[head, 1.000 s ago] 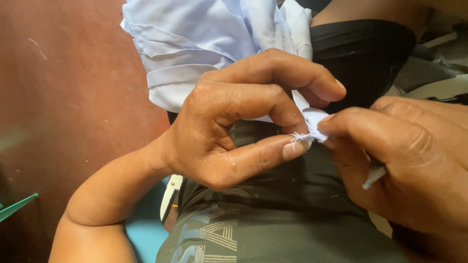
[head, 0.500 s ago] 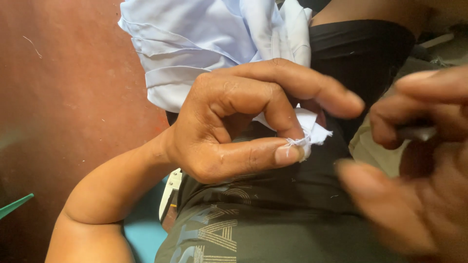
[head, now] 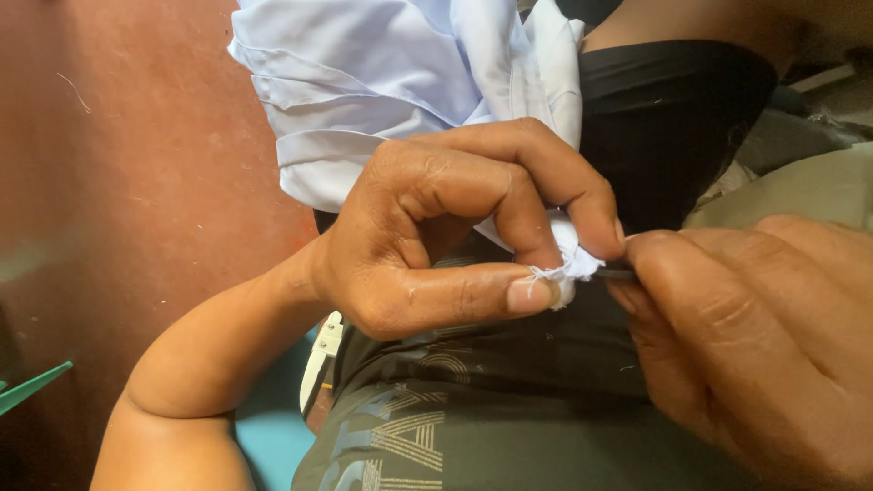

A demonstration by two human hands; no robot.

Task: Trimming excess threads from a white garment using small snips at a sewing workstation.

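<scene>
A: Right, head view. Pale blue cloth [head: 382, 100] bunched up top, one frayed white corner [head: 571, 264] drawn down to a point with loose threads.

B: Hands?

A: Left hand [head: 436, 236] pinches that corner between thumb and forefinger. Right hand [head: 755, 336] is closed on a thin dark tool [head: 617, 272], tip touching the corner.

B: Orientation?

A: Corner points right, toward the tool; tool's long axis roughly horizontal.

B: Surroundings?

A: Black shirt [head: 509, 400] beneath, red floor [head: 136, 182] left, green edge [head: 32, 386] far left. Right fingers hide most of the tool.
</scene>
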